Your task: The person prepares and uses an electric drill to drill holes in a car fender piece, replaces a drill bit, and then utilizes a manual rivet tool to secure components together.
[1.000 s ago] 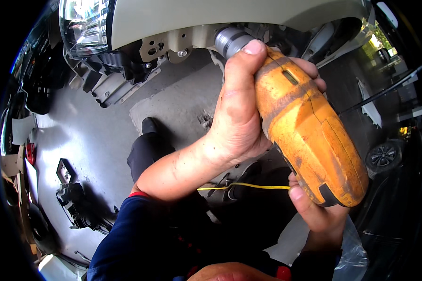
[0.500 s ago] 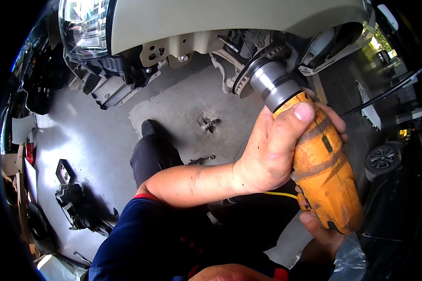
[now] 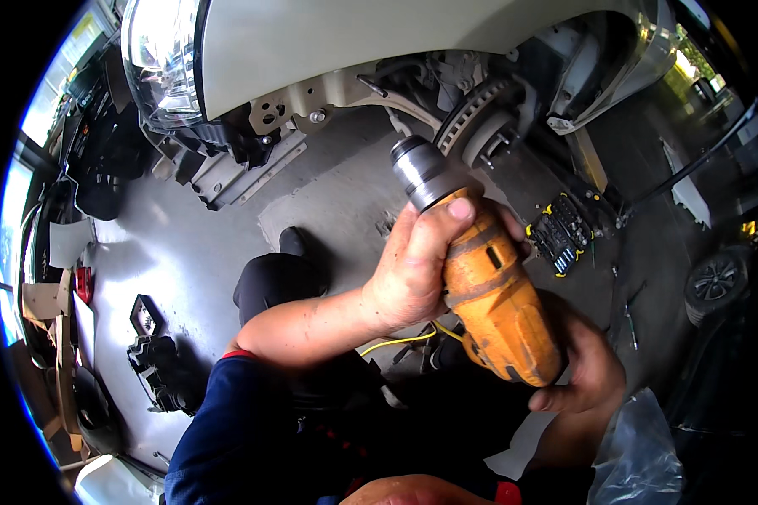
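Note:
Both my hands are at a worn orange power tool [image 3: 497, 295] with a silver metal nose, which looks like an impact wrench. My left hand [image 3: 413, 273] wraps round its front, thumb on top just behind the nose. My right hand [image 3: 589, 362] curls round the rear end; some of its fingers are hidden behind the body. The nose points up and left, apart from the car. Beyond it are a brake disc [image 3: 472, 114] and a hub with bare studs [image 3: 499, 143], under a pale car fender [image 3: 345, 38].
A socket set in a case [image 3: 560, 236] lies on the floor at the right, near a loose wheel [image 3: 716, 284]. A yellow cord [image 3: 400, 341] runs below my left forearm. Black car parts [image 3: 156, 370] lie at the left. Clear plastic [image 3: 640, 454] is beside my right arm.
The impact wrench has moved left and away from the brake disc, its nose swinging left. My left hand moved with it. My right hand has shifted to its rear end. The socket set came into view.

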`<state>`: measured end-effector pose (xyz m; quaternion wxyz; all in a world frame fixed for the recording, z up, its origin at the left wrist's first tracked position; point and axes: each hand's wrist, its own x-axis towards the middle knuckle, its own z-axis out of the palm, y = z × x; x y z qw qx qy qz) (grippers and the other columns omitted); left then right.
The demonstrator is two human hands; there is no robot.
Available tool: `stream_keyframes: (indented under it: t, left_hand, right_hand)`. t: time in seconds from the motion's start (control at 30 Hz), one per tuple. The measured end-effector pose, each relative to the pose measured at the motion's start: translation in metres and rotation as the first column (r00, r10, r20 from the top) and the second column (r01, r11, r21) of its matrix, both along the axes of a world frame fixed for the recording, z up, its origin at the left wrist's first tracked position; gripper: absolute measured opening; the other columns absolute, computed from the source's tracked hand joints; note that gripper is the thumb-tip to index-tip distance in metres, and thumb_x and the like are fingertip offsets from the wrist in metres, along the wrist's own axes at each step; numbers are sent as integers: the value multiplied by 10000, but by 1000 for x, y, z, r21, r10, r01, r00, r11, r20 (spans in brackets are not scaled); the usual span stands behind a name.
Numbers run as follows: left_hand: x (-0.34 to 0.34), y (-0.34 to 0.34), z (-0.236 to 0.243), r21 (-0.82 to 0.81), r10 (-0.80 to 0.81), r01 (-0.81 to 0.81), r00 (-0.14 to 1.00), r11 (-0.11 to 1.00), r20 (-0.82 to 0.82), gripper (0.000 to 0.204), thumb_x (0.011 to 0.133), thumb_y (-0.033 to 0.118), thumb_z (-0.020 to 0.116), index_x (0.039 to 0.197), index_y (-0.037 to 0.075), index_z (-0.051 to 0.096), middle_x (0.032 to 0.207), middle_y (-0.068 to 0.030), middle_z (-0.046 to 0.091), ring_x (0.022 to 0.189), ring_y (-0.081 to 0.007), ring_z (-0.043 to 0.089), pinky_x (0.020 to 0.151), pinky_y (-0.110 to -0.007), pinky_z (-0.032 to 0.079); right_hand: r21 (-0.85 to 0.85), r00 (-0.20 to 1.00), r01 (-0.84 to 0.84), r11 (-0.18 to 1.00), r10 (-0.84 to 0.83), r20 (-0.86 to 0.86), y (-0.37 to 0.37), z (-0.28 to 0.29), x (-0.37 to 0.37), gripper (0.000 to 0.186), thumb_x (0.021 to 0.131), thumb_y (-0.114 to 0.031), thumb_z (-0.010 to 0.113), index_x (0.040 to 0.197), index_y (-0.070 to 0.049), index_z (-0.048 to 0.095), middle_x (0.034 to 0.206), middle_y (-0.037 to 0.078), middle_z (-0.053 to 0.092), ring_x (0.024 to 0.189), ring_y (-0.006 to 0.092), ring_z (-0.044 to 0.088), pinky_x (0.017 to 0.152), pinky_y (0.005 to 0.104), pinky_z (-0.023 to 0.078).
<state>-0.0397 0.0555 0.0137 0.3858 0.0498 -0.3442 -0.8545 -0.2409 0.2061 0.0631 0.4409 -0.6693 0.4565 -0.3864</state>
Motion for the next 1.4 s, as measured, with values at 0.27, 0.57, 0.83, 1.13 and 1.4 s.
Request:
stream_keyframes:
  t: [0.27, 0.57, 0.83, 1.13, 1.4]
  left_hand:
    - [50, -35, -97, -253, 158, -19, 826, 967, 542, 264, 995, 222, 639, 1103, -7, 565, 998, -148, 706, 935, -261, 712, 857, -407, 589]
    - [56, -25, -103, -141, 116, -25, 716, 990, 689, 286, 932, 238, 690, 1053, 2, 581, 918, -104, 704, 868, -192, 685, 815, -355, 570]
    - [62, -17, -106, -194, 179, -65, 732, 979, 658, 267, 960, 197, 663, 1105, 0, 558, 951, -115, 698, 878, -204, 688, 821, -364, 575]
    - [69, -21, -101, -194, 145, -12, 712, 981, 687, 244, 945, 186, 670, 1054, -6, 567, 927, -109, 700, 860, -199, 689, 785, -353, 574]
    - [66, -10, -101, -147, 122, -30, 735, 989, 667, 236, 947, 200, 659, 1028, -15, 601, 916, -113, 708, 850, -195, 689, 777, -351, 575]
  right_hand:
    - [-178, 976, 204, 963, -215, -43, -124, 46, 68, 295, 1045, -265, 649, 1029, 27, 687, 769, -15, 638, 690, 25, 553, 633, 220, 458]
    - [-122, 929, 368, 922, -362, 72, -200, 32, 128, 458, 1061, -371, 583, 830, -6, 734, 620, -9, 590, 569, 73, 517, 571, 268, 435]
    - [-470, 868, 432, 770, -496, -13, -202, 24, 124, 357, 992, -205, 663, 700, -2, 631, 528, 6, 531, 479, 75, 419, 472, 326, 375]
    - [-899, 675, 188, 396, -717, -175, -186, 19, 129, 106, 882, -94, 741, 814, -15, 720, 692, 91, 676, 572, 242, 647, 528, 315, 500]
    - [-861, 757, 324, 392, -653, -12, -190, 8, 134, 192, 886, -133, 729, 727, -38, 679, 621, 79, 633, 537, 239, 633, 517, 354, 486]
